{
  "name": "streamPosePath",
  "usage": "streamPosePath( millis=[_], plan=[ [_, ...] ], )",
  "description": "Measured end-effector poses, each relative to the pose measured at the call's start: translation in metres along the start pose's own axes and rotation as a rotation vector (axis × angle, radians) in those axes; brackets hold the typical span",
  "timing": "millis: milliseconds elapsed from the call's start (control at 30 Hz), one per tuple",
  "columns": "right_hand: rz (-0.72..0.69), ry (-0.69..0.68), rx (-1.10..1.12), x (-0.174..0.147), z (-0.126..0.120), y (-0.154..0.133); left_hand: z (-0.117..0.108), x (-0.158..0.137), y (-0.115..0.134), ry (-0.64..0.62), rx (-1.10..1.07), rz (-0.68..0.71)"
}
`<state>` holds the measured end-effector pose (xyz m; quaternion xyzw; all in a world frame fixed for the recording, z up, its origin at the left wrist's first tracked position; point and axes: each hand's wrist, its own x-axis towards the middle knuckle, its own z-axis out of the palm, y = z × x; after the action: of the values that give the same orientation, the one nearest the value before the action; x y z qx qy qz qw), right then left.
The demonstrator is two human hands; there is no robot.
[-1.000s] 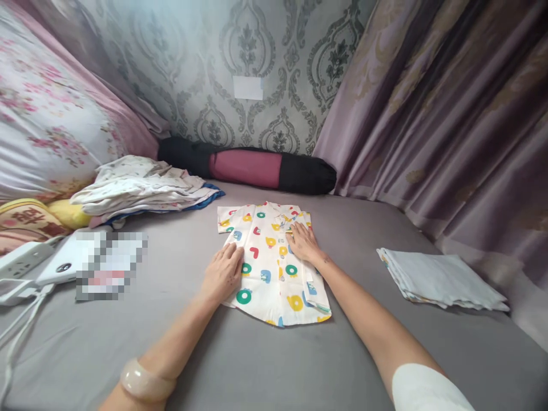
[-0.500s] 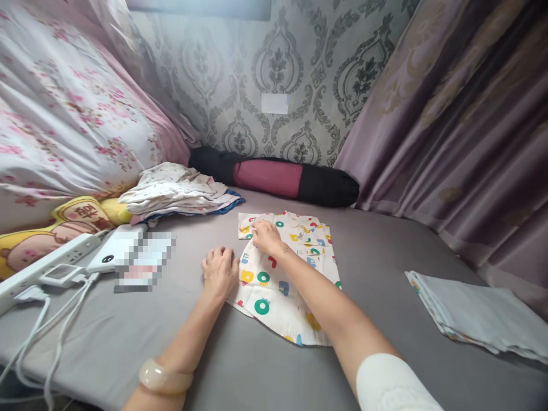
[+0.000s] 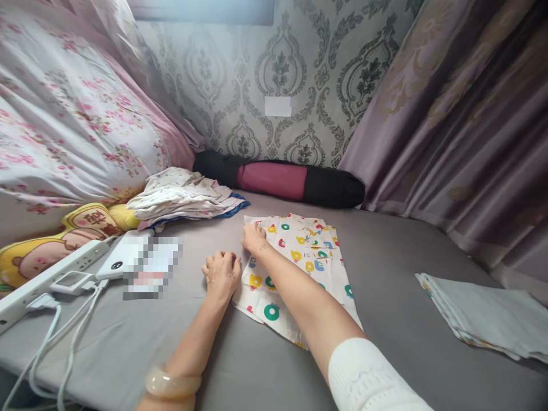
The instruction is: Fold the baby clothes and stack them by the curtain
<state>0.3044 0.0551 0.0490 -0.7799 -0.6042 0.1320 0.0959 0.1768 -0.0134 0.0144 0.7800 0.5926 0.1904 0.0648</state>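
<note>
A small white shirt [image 3: 282, 285] printed with colourful letters lies flat on the grey bed sheet, its collar and button area toward the far right. At its upper left corner, by the sleeve, my right hand [image 3: 254, 238] is closed in a pinch on the cloth. My right forearm crosses over the shirt and hides part of it. My left hand [image 3: 221, 277] rests on the sheet against the shirt's left edge, fingers bent and a little apart; its fingertips are partly hidden. A pale bangle circles my left wrist.
Left are a power strip [image 3: 55, 279] with white cables, a white device [image 3: 124, 257] and a blurred-out item. Folded clothes [image 3: 180, 194] lie behind them, near a yellow cushion. A black and maroon roll [image 3: 274, 181] lines the wall. Pale folded cloth [image 3: 483, 314] lies right.
My right hand has moved slightly left, to the outer edge of the sleeve, and the sleeve corner lies flatter. My left hand stays at the shirt's side. The view has shifted slightly.
</note>
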Motion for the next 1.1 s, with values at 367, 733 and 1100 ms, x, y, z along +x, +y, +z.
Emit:
streamPosePath(
  millis=[367, 733, 1100],
  plan=[
    [0.077, 0.147, 0.762, -0.012, -0.033, 0.06, -0.009, 0.001, 0.004, -0.127, -0.115, 0.017],
    [0.157, 0.271, 1.117, -0.057, -0.056, 0.114, -0.01, -0.002, 0.011, -0.169, -0.326, 0.084],
    [0.431, 0.162, 0.911, -0.08, -0.038, 0.163, -0.008, -0.017, 0.024, -0.204, -0.282, 0.368]
  ],
)
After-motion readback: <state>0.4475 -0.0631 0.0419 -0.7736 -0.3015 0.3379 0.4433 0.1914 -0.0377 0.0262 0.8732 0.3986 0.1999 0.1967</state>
